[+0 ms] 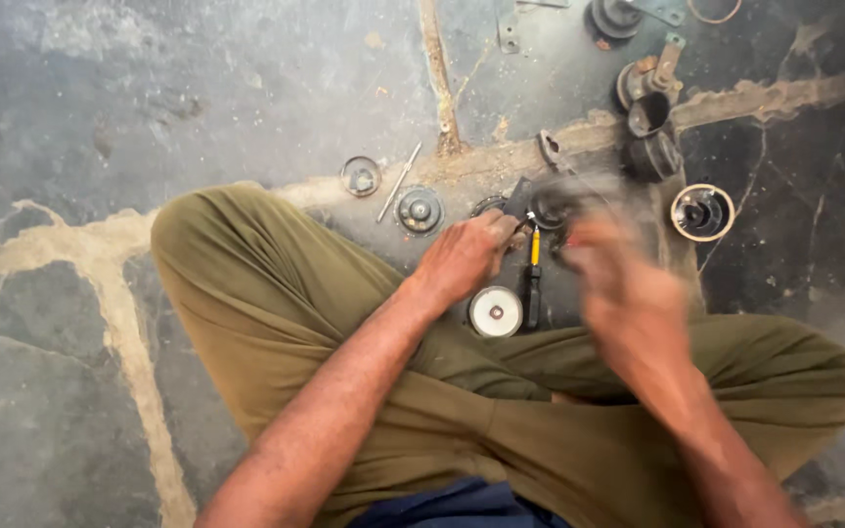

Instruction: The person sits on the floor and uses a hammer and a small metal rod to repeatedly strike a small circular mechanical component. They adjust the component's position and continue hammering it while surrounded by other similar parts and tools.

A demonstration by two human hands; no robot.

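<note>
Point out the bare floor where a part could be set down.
Bare floor lies left of the small round cap and beyond the knee. It is crowded ahead of the left hand and blurred right hand, around the pulleys.

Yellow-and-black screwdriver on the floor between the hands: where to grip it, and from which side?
Grip the black handle of the yellow-and-black screwdriver, probably from above. It lies flat, handle toward the person, tip up by the dark metal part. The round white disc crowds its left; the blurred right hand is closest.
</note>
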